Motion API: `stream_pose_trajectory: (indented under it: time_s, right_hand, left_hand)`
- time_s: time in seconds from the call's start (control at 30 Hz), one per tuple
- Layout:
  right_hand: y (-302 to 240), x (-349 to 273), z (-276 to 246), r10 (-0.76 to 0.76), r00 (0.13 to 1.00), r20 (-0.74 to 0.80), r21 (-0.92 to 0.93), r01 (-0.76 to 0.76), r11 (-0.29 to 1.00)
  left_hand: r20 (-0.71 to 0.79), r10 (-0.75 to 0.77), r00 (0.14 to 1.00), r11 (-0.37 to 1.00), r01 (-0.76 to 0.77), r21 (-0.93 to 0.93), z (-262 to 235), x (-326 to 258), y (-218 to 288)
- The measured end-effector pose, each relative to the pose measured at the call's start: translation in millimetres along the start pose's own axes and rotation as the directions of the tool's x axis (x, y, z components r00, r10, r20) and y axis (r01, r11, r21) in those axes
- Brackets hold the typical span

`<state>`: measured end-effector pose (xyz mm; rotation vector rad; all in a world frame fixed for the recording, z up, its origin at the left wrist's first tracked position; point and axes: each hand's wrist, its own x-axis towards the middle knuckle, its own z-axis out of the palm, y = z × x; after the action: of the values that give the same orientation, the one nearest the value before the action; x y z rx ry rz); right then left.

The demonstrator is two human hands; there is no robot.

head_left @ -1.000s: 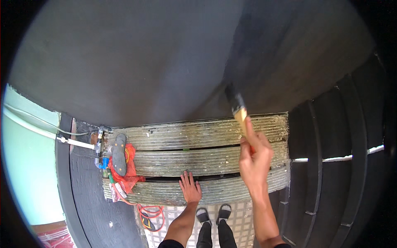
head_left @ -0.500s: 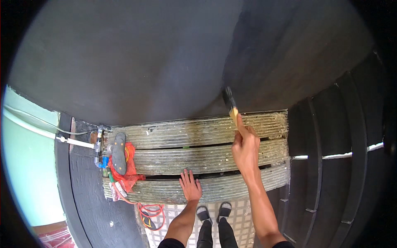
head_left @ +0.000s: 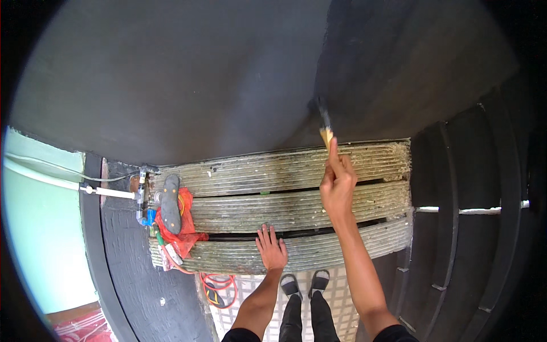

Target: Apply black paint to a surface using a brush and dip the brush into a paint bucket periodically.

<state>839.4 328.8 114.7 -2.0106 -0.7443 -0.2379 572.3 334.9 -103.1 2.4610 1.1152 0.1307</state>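
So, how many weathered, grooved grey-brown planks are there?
3: far plank by the smooth dark wall; middle plank; near plank under your bare left hand. None seems hidden.

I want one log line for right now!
right hand: holds paintbrush, bristles at dark wall | left hand: rests on ribbed planks | nearby: grey sole atop red plastic

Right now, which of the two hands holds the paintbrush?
The right hand, closed around the paintbrush; the left hand rests empty on the ridged slats.

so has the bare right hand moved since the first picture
Yes, the right hand has shifted left, away from the right end of the ribbed grey-brown slats.
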Motion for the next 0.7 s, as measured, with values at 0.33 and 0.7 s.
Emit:
stream_pose_trajectory:
  time_s: [0.33, 0.7]
  right_hand:
    - [-12.4, -34.8, -25.7, 0.253, 0.959, 0.125, -0.039, -0.250, 0.967]
    - [67.1, -39.0, 28.6, 0.221, 0.973, 0.073, -0.031, -0.219, 0.975]
  left_hand:
    - [0.009, -0.018, 1.000, 1.000, 0.018, 0.025, -1.7, -2.2, -8.3]
    - [-0.005, 0.004, 1.000, 1.000, -0.004, -0.004, 2.7, -0.4, 4.9]
